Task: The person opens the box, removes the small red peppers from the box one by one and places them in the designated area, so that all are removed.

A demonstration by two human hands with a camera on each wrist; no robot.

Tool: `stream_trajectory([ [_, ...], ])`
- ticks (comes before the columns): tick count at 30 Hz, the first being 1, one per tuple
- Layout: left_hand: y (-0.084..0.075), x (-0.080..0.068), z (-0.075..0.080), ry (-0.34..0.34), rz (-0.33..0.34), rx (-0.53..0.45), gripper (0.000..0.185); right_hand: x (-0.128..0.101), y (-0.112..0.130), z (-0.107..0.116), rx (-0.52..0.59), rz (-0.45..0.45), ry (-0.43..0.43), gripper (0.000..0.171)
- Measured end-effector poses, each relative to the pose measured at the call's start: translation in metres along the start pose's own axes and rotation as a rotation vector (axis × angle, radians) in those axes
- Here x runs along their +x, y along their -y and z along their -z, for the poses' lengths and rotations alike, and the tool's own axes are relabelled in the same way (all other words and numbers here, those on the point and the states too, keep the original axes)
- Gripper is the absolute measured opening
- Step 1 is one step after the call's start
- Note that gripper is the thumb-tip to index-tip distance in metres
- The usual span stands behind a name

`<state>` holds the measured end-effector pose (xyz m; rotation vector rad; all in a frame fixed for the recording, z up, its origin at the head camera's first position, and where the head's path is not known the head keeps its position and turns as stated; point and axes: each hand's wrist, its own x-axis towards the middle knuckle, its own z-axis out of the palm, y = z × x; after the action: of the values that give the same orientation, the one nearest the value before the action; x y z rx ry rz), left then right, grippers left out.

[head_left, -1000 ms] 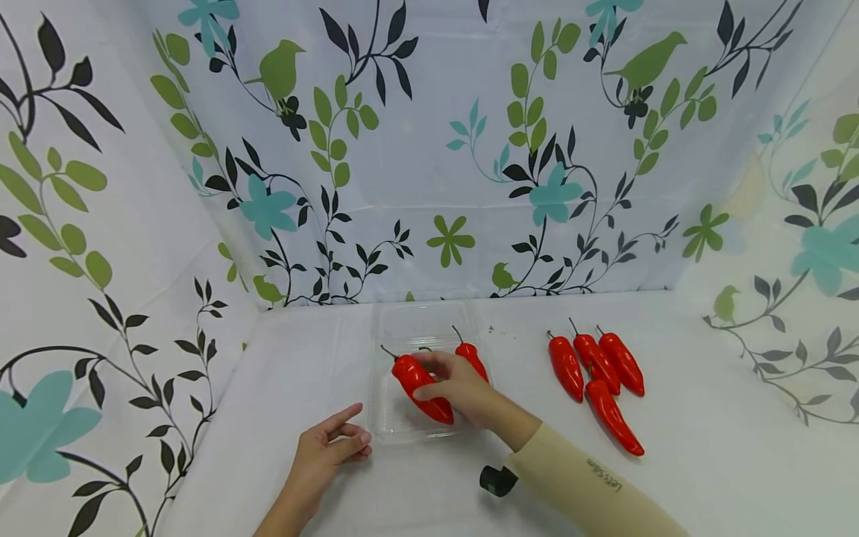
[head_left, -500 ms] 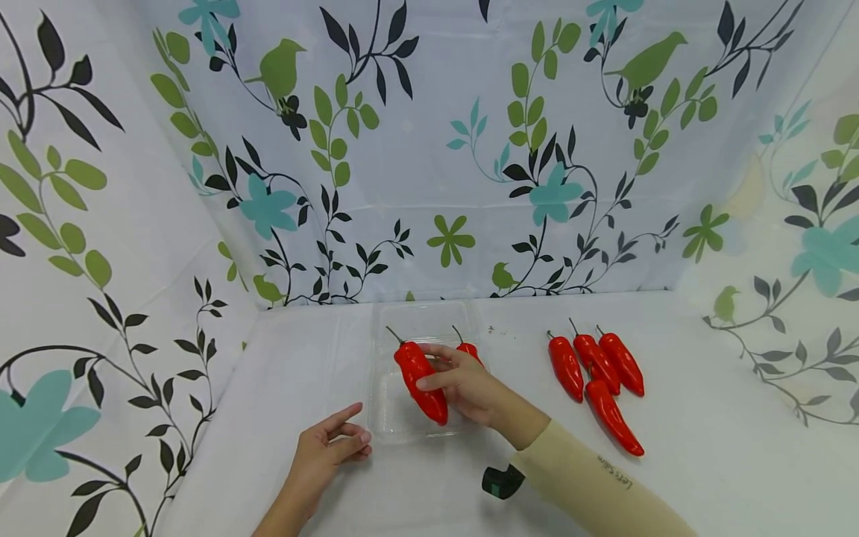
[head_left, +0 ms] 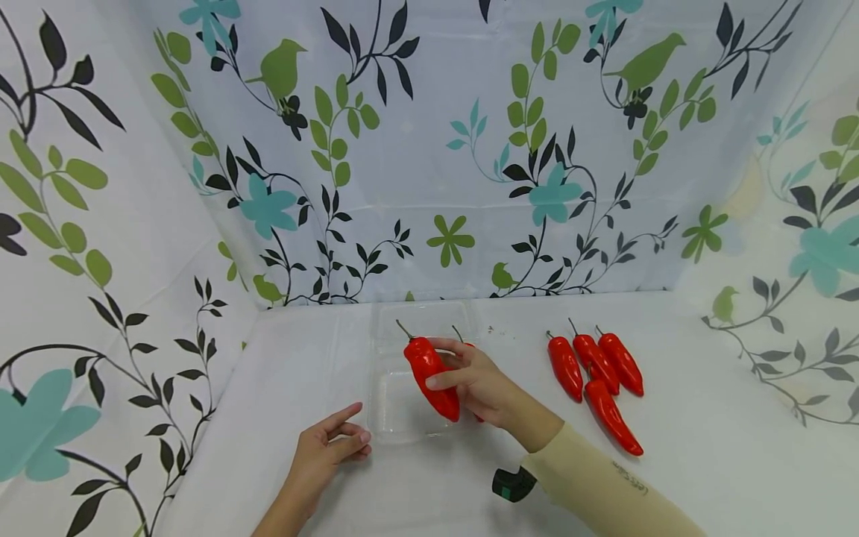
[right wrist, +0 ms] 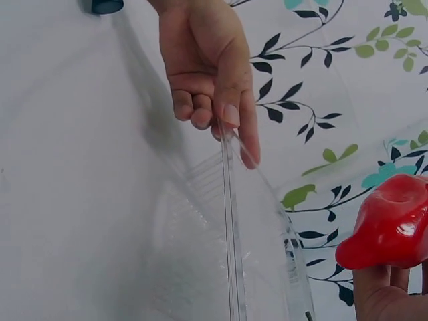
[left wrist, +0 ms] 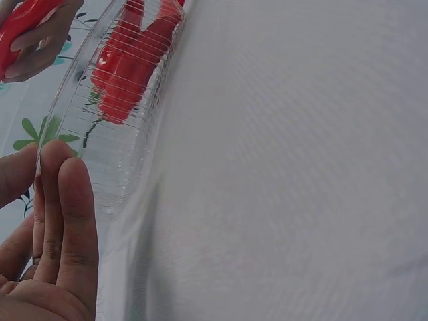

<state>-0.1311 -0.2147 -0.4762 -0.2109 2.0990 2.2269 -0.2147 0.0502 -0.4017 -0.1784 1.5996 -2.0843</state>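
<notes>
The right hand (head_left: 473, 380) grips a red pepper (head_left: 432, 377) between thumb and curled fingers, holding it above the clear plastic tray (head_left: 396, 406) with its dark stem pointing up and away from the person. In the right wrist view only the stem end of this pepper shows, resting on the fingertips (right wrist: 378, 284) at the lower right. Another pepper stem (head_left: 457, 333) pokes out just behind the right hand; what it belongs to is mostly hidden by the hand. The left hand (head_left: 332, 447) rests on the white counter (head_left: 705, 477) on the near left side of the tray, holding nothing, its fingers loosely extended and lying against the tray's near edge, which the left wrist view shows as fingertips (left wrist: 63, 200) touching the ribbed clear wall. The two hands are apart, the right one beyond and to the right of the left. Well to the right of the right hand, four loose red peppers (head_left: 597, 377) lie together on the counter, three side by side with stems pointing away and one below them, touching the group. The right forearm wears a beige sleeve (head_left: 604, 488) with a small dark device (head_left: 513, 485) beside its cuff.
</notes>
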Motion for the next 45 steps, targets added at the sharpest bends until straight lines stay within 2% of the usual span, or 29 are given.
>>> stream_trajectory([
  [9,0.002,0.0,0.005,-0.008,-0.013,-0.009,0.063,-0.013,0.006,0.015,-0.084,0.017,-0.072,0.073],
  [19,0.004,0.004,0.001,0.0,-0.014,-0.03,0.062,-0.042,0.001,0.057,-0.037,0.015,-0.179,0.072],
  [26,0.001,0.003,-0.001,0.009,-0.005,-0.025,0.062,-0.057,-0.002,0.079,0.012,0.0,-0.216,0.074],
  [34,0.001,0.001,0.001,-0.024,0.001,-0.005,0.062,-0.071,-0.001,0.098,-0.025,0.006,-0.222,0.07],
  [45,0.001,0.005,0.0,-0.011,0.013,-0.023,0.062,-0.103,0.009,0.138,-0.067,0.04,-0.288,0.068],
])
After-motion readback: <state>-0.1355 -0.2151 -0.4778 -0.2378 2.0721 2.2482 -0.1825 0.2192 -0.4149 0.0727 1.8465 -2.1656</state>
